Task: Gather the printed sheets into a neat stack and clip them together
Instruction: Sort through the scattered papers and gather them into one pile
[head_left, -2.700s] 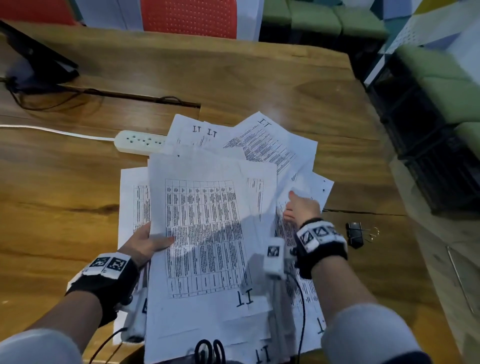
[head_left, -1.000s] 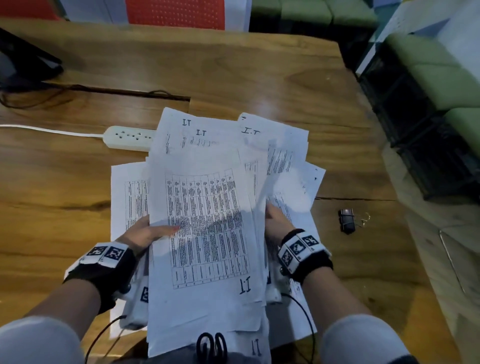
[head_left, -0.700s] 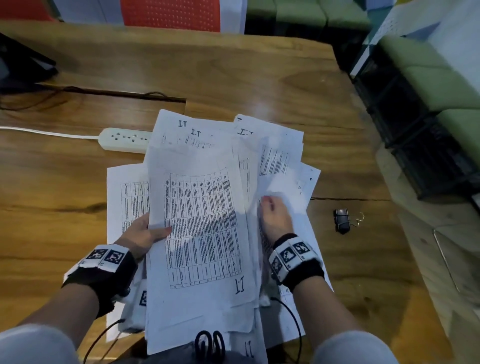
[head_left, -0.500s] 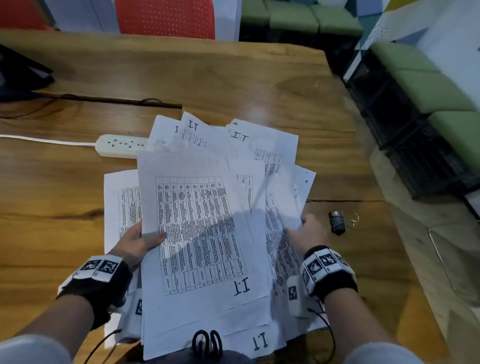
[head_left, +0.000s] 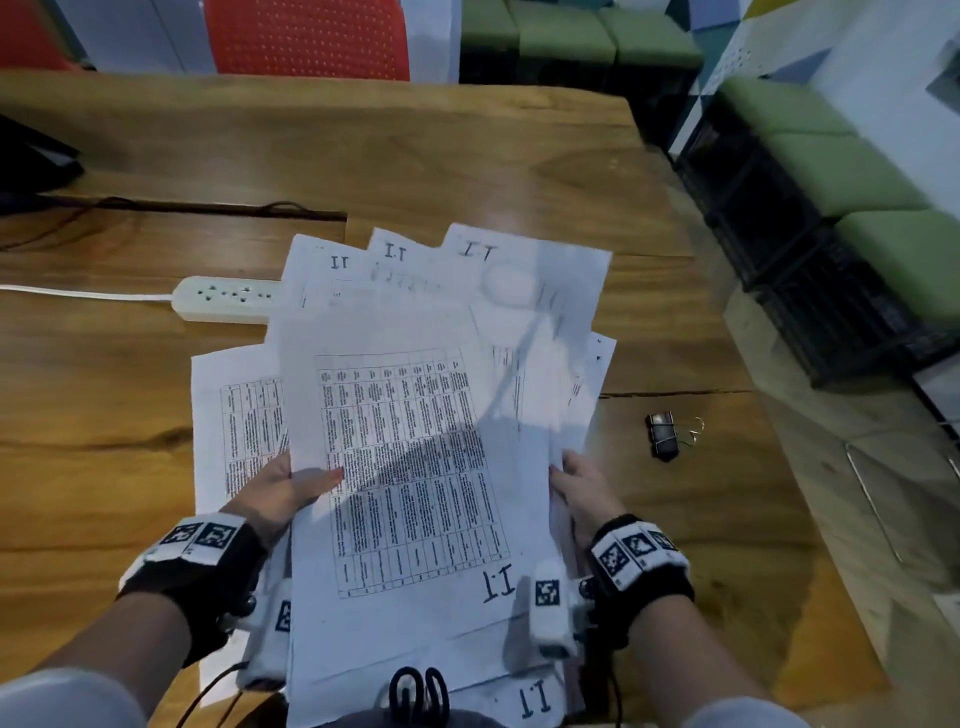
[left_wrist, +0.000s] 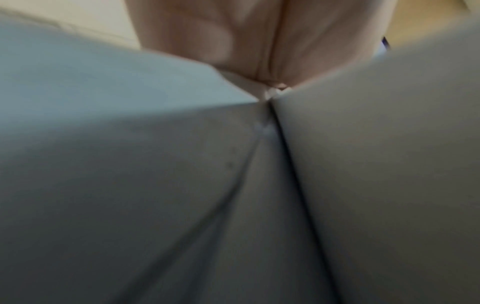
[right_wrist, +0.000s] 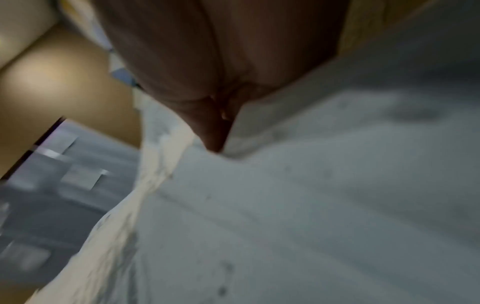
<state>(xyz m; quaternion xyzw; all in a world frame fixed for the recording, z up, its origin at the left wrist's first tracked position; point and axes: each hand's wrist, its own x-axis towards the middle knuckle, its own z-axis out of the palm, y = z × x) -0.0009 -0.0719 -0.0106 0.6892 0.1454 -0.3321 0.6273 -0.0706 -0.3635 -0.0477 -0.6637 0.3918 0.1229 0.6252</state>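
Left hand (head_left: 283, 491) and right hand (head_left: 584, 486) grip the fanned printed sheets (head_left: 415, 441) (binder clip (head_left: 662, 435) at 3 o'clock).

approx 6 printed sheets (head_left: 410, 467) fanned btwn my 2 hands, 1 binder clip (head_left: 663, 435), 1 power strip (head_left: 228, 298).

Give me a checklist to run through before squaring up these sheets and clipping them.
1. Left hand holds the sheets: ok, thumb on top.
2. Right hand holds the opposite edge: ok.
3. Edges lined up: not ok, corners fan out at the far end.
4. All sheets gathered: not ok, one sheet sticks out to the left.
5. Binder clip at hand: ok, on the table beside the right hand.
6. Page order: cannot tell.
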